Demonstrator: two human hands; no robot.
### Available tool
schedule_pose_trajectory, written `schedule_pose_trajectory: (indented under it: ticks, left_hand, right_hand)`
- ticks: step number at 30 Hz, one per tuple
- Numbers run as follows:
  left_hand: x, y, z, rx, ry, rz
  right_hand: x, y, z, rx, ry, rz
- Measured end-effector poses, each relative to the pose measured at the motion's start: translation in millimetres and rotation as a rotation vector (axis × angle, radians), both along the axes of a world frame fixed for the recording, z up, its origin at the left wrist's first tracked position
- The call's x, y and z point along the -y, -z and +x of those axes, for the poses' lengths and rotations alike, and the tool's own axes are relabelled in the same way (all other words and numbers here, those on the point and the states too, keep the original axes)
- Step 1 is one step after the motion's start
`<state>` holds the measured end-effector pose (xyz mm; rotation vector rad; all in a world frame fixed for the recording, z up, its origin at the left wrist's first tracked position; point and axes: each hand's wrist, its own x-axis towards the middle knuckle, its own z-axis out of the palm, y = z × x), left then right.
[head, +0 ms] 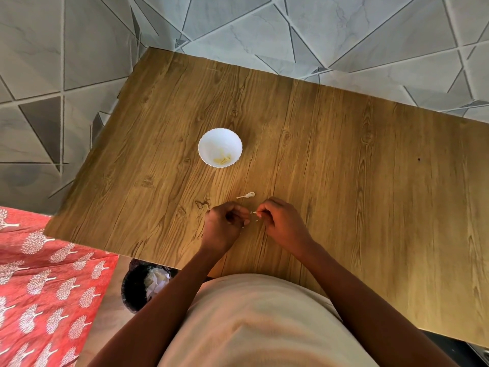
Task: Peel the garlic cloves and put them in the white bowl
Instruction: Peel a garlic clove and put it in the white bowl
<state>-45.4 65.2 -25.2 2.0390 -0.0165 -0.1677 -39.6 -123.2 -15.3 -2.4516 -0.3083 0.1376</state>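
No text, label, brand or number is showing legibly anywhere — not at the frame's centre, nor at its edges.

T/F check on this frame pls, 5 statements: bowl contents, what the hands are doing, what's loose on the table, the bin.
1. The white bowl already holds peeled cloves. True.
2. The bowl stands at the person's right, near the table's right edge. False: it stands ahead of the hands, slightly to the left.
3. Both hands are working a small garlic piece between them, left hand and right hand with fingers curled. True.
4. The wooden table holds a knife beside the hands. False: only a small pale garlic scrap lies just beyond them.
5. The black bin under the table's near edge is empty. False: crumpled white waste shows inside.
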Motion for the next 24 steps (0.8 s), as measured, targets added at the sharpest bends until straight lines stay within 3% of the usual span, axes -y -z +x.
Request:
schedule_pose_trajectory:
  ticks: [9,17,24]
  left_hand:
    - [5,-1,-3,0.078,-0.006,-0.004]
    - [-10,11,-30,0.195,-0.161,0.139]
    - [-37,18,-64,0.3,-0.221,0.363]
  right_hand:
    - [-3,-2,0,0.042,-0.069,0.014]
    - [-11,-1,9,0.078,-0.144,-0.042]
    - [-70,-8,33,0.19,-0.269,-0.112]
